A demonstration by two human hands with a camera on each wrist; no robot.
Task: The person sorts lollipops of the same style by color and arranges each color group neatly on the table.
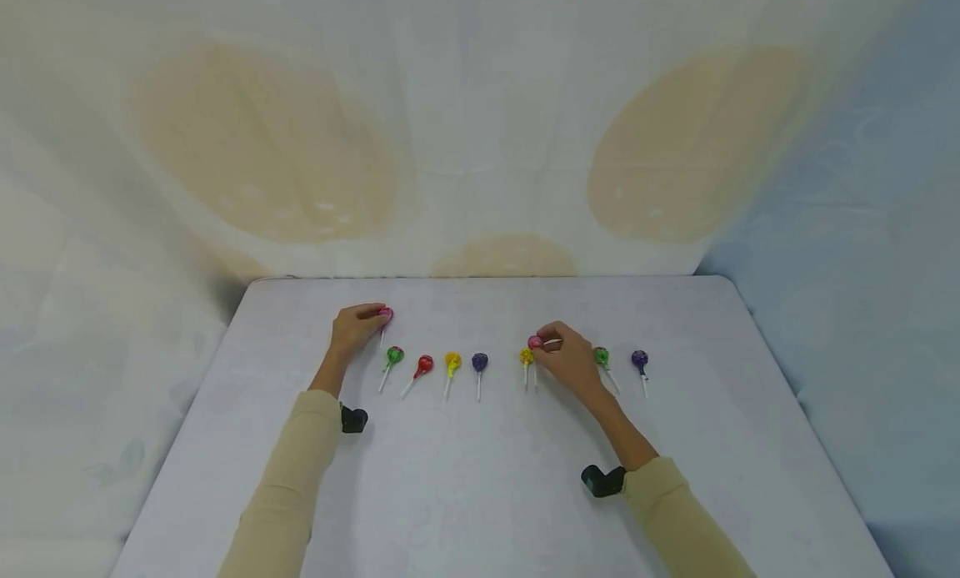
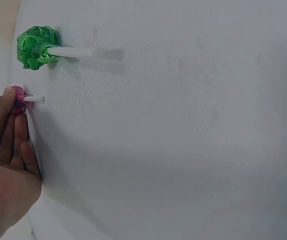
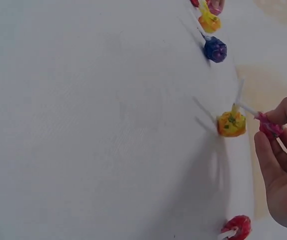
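Lollipops lie in a row on a white table [image 1: 480, 495]. My left hand [image 1: 373, 314] pinches a pink lollipop [image 1: 386, 314] at the row's left end, its head at my fingertips [image 2: 9, 95] in the left wrist view, just below a green lollipop [image 2: 36, 47]. My right hand [image 1: 543, 343] pinches another pink lollipop [image 1: 534, 342], held just above a yellow lollipop [image 1: 527, 356]. The right wrist view shows that pink lollipop [image 3: 269, 126] between my fingers [image 3: 266, 150], beside the yellow lollipop [image 3: 232, 123], with a red lollipop [image 3: 238, 227] under the hand.
Between the hands lie a green lollipop [image 1: 394, 354], a red one [image 1: 425, 363], a yellow one [image 1: 452, 360] and a purple one [image 1: 480, 361]. Right of my right hand are a green lollipop [image 1: 601, 355] and a purple lollipop [image 1: 639, 359]. A draped cloth backdrop [image 1: 480, 144] rises behind the table.
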